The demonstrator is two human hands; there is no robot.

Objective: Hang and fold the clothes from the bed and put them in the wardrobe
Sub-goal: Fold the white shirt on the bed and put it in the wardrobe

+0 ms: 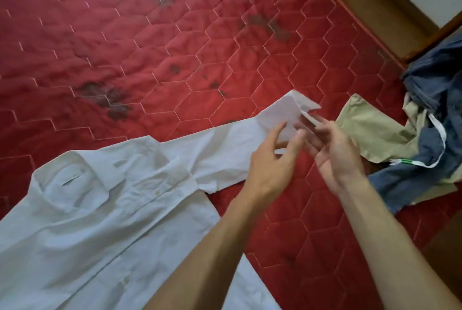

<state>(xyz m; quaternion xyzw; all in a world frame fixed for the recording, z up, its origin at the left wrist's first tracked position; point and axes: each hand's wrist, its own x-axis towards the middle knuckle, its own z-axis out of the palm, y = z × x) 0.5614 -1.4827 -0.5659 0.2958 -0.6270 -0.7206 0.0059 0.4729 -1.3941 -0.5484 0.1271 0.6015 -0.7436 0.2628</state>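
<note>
Both hands are up at the far end of the sleeve (220, 149) here, working the cuff (285, 112) of the white shirt (100, 222), which lies spread front-up on the bed (150, 47). The right hand (337, 154) pinches a loose edge of the cuff along its fingers. The left hand (272, 159) hovers against the cuff with thumb and fingers parted, and through the blur I cannot tell whether it grips the cloth or only touches it. My read is that the sleeve is drawn out straight so it can be smoothed and folded back across the body cleanly, and the flat mattress gives that fold a firm base. As for direction, the collar (72, 179) sits at the left, and the body runs from it down toward the person and out of the bottom of view. The sleeve's long axis climbs from the shoulder to the upper right. Its cuff points at the waiting heap, where a beige garment (370, 132) lies just beside the hands and a blue garment (435, 79) is crumpled beyond it at the mattress edge. Those look set aside on purpose, near enough to take next and clear of the folding space.
</note>
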